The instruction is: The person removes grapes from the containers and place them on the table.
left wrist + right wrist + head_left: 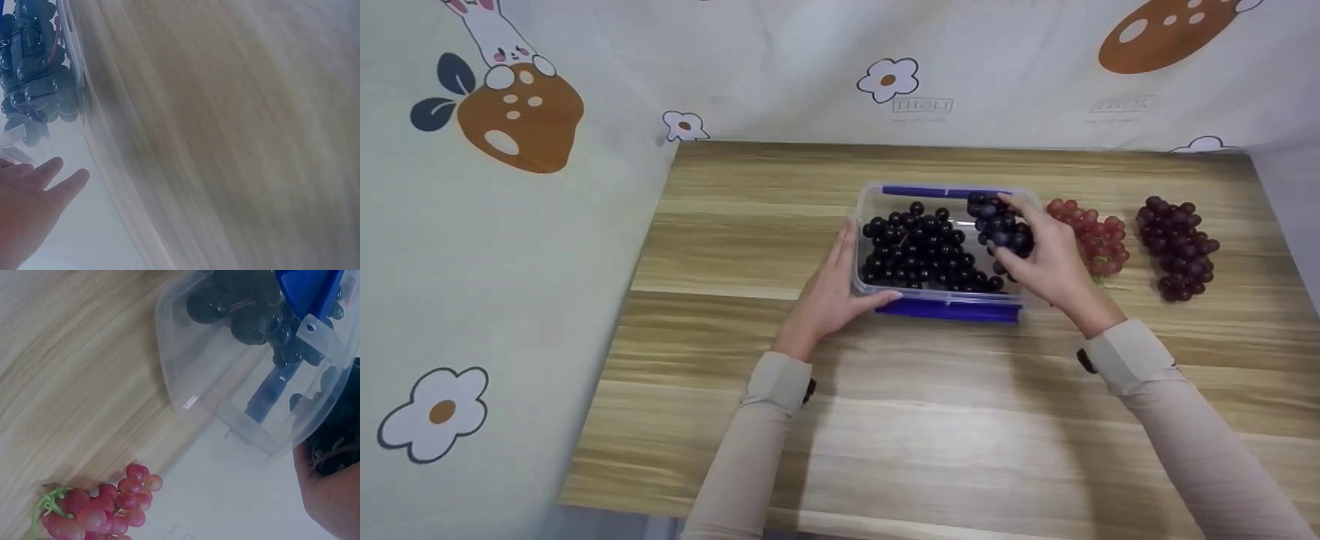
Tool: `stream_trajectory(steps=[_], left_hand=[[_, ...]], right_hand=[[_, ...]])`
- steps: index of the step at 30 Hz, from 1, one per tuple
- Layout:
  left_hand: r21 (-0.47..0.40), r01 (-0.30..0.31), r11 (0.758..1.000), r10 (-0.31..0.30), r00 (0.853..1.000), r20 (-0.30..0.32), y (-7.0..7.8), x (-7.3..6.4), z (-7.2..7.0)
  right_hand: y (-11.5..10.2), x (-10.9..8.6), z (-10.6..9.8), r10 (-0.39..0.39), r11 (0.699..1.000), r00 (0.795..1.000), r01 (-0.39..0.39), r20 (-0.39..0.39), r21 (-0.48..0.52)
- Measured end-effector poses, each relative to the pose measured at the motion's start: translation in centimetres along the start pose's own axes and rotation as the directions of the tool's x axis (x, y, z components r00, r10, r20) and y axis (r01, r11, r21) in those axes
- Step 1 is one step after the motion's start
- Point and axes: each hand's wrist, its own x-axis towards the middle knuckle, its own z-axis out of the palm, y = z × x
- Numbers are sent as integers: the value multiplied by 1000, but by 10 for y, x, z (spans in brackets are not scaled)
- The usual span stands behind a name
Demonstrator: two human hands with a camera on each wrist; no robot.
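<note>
A clear plastic container [864, 196] with blue side clips stands on the wooden table, holding a bunch of black grapes [915, 247] in its left and middle part. Along its left wall lie the straight fingers of my left hand [832, 296], thumb at the front rim. My right hand [1054, 259] grips a bunch of dark blue grapes [1001, 225] over the container's right end, thumb in front and fingers behind. In the right wrist view, part of that bunch [340, 427] shows beside the hand, seen past the container's clear wall.
Just right of the container lies a bunch of red grapes [1099, 236] with a green stem, partly behind my right hand. Farther right is a bunch of dark purple grapes [1177, 247]. A patterned cloth [780, 75] hangs behind the table [720, 420].
</note>
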Motion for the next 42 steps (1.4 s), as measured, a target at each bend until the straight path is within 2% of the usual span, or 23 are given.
stream_trajectory(steps=[11, 42], left_hand=[[-3, -11, 1000, 11, 1000, -14, 1, 1, 0], [-15, -8, 1000, 8, 1000, -4, 2, 0, -2]], right_hand=[[-5, -4, -15, 10, 999, 1000, -9, -12, 32], [-6, -30, -49, 8, 1000, 995, -10, -98, -15]])
